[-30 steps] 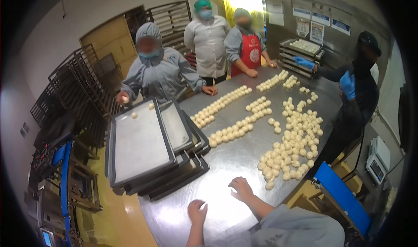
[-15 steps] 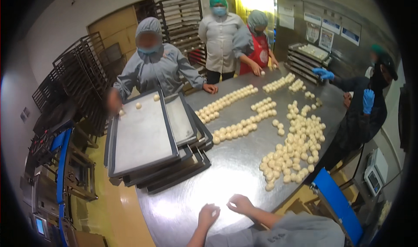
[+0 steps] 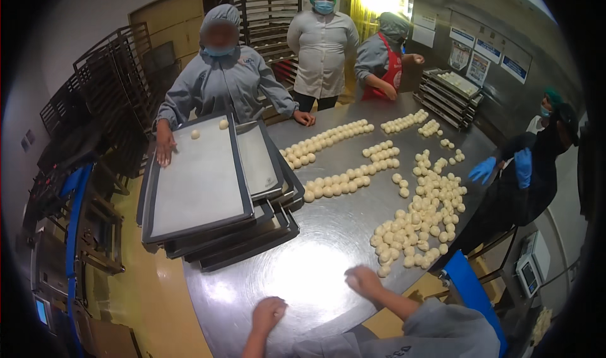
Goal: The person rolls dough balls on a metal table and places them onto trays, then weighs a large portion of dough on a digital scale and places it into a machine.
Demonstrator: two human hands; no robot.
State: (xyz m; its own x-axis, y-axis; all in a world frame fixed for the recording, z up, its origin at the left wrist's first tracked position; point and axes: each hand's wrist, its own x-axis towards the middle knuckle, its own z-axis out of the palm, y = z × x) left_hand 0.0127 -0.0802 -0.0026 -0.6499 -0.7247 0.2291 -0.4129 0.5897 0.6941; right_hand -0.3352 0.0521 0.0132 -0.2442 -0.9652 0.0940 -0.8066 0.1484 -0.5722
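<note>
Right hand (image 3: 363, 281) beside dough balls (image 3: 416, 232), left hand (image 3: 269, 312) apart

Bright overhead glare on the steel table (image 3: 315, 269), fisheye-bent dark rim, slightly blurred hands

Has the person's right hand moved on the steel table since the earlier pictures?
Yes. The right hand has slid rightward, closer to the nearest dough balls of the pile.
</note>
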